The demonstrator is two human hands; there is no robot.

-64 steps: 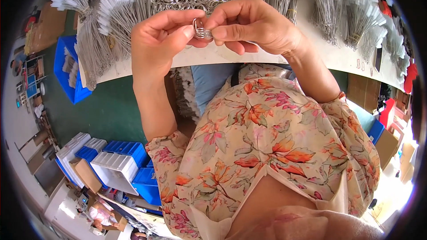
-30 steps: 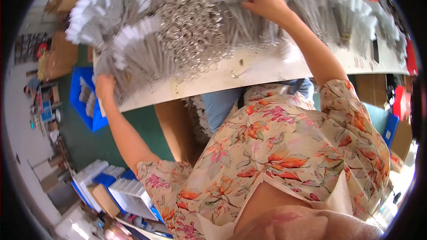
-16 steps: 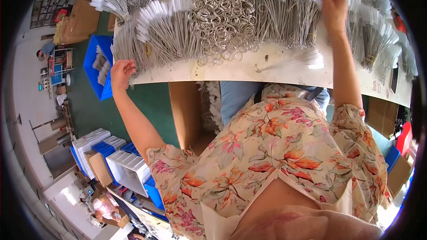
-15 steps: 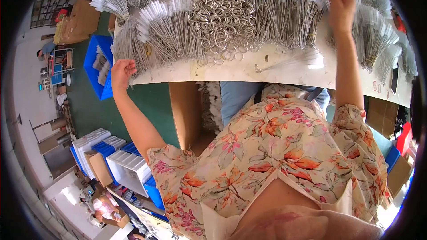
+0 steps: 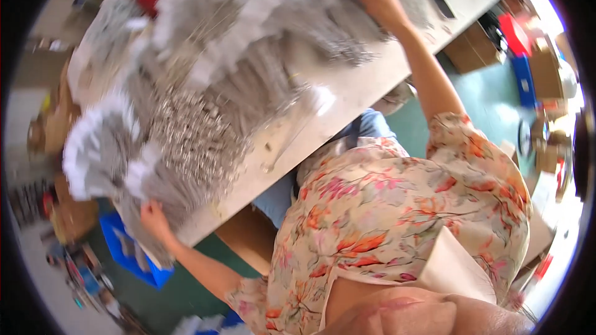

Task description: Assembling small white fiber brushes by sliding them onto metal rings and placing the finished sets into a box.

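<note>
Heaps of thin wire-handled brushes with white bristles cover the table (image 5: pixel 366 90), their outlines blurred. My right hand (image 5: pixel 377 3) reaches over a brush heap (image 5: pixel 323 31) toward the far right, its fingers bent at the bristle ends and their tips hidden. At the table's left end, my left hand (image 5: pixel 154 218) is beside another bundle of brushes (image 5: pixel 177 189); its fingers look curled, but blur hides whether they hold anything. Between the bundles spreads a pile of metal rings (image 5: pixel 195 133). A few loose brushes (image 5: pixel 292 136) lie by the near edge.
A blue crate (image 5: pixel 113 231) stands on the floor past the table's left end. A dark flat thing like a phone (image 5: pixel 442 1) lies near the right edge. Cardboard boxes (image 5: pixel 472 48) and a blue bin (image 5: pixel 523 80) are at the right. A red container (image 5: pixel 148 0) shows far left.
The whole view has swung toward the right, so the table now slants. My right hand has come down to the bristle ends; my left hand remains near the table's left end.
</note>
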